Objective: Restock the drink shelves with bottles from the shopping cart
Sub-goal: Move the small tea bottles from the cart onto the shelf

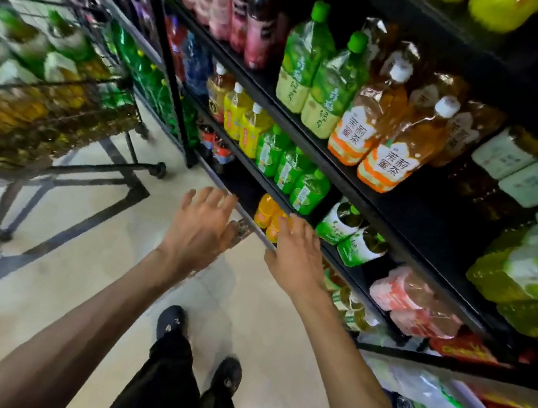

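My left hand (201,229) and my right hand (298,255) reach forward side by side, fingers spread, holding nothing. Both hover just in front of a low black shelf edge (252,217). Small orange bottles (267,215) stand on that shelf right past my right fingertips. The shopping cart (52,100) stands at the left, blurred, filled with green and yellow bottles. Above, a shelf carries big green tea bottles (316,69) and amber tea bottles (389,137).
Black shelving (406,218) runs along the right, packed with drinks: yellow and green bottles in the middle row, pink packs lower right. The cart's wheeled base sits on the pale tiled floor (100,250). My legs and dark shoes (173,323) are below.
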